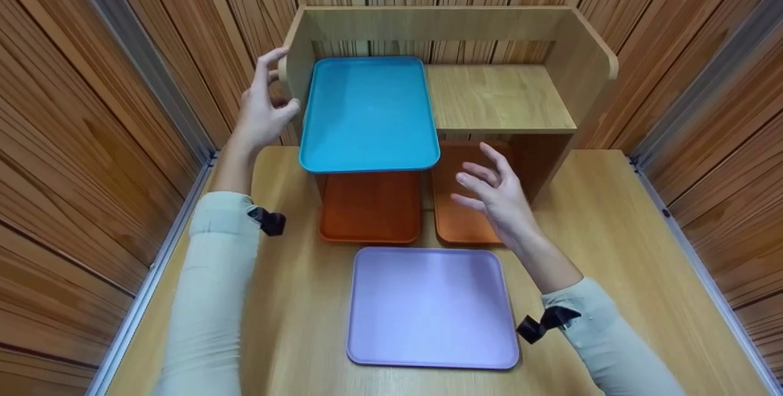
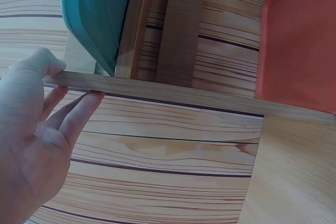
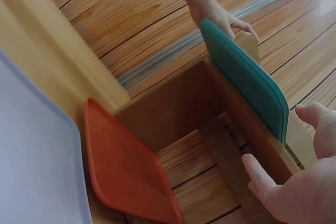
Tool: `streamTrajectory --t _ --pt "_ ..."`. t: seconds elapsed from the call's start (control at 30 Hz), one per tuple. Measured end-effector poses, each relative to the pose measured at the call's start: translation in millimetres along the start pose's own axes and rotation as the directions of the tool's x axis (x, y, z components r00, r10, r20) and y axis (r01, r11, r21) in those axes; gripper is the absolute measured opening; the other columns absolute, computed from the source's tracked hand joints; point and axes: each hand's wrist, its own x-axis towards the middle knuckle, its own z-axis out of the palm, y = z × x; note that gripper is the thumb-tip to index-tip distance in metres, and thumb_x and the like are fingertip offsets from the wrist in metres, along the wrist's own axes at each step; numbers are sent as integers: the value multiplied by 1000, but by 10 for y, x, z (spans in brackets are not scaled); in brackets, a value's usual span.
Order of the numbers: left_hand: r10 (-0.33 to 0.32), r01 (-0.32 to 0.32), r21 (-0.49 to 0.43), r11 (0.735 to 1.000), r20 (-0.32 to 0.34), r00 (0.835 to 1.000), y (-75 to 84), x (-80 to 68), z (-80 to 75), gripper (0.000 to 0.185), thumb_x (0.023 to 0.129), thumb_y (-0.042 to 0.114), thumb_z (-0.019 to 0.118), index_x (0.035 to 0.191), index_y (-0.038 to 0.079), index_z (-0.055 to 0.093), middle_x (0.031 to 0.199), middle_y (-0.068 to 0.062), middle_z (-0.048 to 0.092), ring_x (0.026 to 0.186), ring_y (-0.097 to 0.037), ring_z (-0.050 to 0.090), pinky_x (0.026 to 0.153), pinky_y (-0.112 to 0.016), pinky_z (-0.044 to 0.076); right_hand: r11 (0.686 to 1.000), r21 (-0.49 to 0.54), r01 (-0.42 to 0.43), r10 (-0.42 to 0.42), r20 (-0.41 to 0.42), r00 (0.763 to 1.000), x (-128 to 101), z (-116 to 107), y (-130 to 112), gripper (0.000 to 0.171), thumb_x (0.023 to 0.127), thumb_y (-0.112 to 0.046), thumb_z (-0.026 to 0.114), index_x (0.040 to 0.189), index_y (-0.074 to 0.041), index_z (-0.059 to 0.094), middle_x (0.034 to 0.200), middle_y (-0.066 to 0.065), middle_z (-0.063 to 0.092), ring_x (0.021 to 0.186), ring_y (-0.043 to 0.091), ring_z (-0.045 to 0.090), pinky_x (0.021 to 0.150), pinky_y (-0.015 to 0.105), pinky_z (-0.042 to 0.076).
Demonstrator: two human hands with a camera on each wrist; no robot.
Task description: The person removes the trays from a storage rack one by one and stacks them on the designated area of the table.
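Note:
A blue tray (image 1: 370, 114) lies on the left part of the upper board of a wooden desktop shelf (image 1: 501, 96), its near end jutting past the board's edge. At the shelf's left side panel (image 2: 173, 94), my left hand (image 1: 266, 105) has its thumb and fingers spread to either side, fingertips right at the edge. My right hand (image 1: 498, 203) hovers in front of the shelf's right half, fingers loosely bent and apart, holding nothing. In the right wrist view the right thumb and fingers (image 3: 260, 177) stand near the blue tray's corner.
Under the upper board, a dark orange tray (image 1: 370, 209) lies at left and a lighter orange tray (image 1: 465, 224) at right, both jutting forward. A lavender tray (image 1: 431, 310) lies on the wooden table (image 1: 293, 322) in front. Wood-patterned walls (image 1: 79, 139) enclose the sides and back.

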Motion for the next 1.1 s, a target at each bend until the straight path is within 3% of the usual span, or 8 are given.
streamTrajectory --t 0.27,0.43,0.67,0.93,1.1 --pt "5 -5 -2 1000 5 1000 9 -20 -14 77 111 3 59 174 34 29 175 -20 45 128 -45 73 82 -21 60 996 84 4 -4 -3 1000 122 270 -67 87 111 -5 64 182 -24 17 169 19 42 144 27 60 112 39 65" --pt "26 -26 -3 1000 1 1000 0 -29 -24 77 110 3 59 175 32 28 174 -21 46 120 -43 73 78 -19 57 991 133 7 -8 3 1000 203 407 -74 90 110 -5 67 182 -26 17 176 22 36 148 30 58 121 51 59" --pt "22 -22 -8 1000 4 1000 2 -13 0 77 111 3 59 175 33 29 175 -21 45 131 -46 72 83 -20 59 978 209 15 -16 3 1000 301 542 -79 92 111 -7 66 182 -26 12 180 21 29 155 34 51 128 62 50" --pt "14 -14 1 1000 6 1000 -4 -15 -6 77 110 4 59 175 33 28 176 -22 43 136 -47 70 89 -27 60 964 264 40 -40 -8 999 358 714 -54 95 110 -3 66 182 -29 10 178 23 31 147 34 54 130 64 48" --pt "9 -9 2 1000 9 1000 -4 -11 -5 77 110 4 59 175 34 28 177 -22 42 138 -48 69 90 -29 61 959 278 54 -47 -32 998 409 797 -14 95 111 -4 65 183 -31 9 178 23 29 146 33 55 120 54 59"
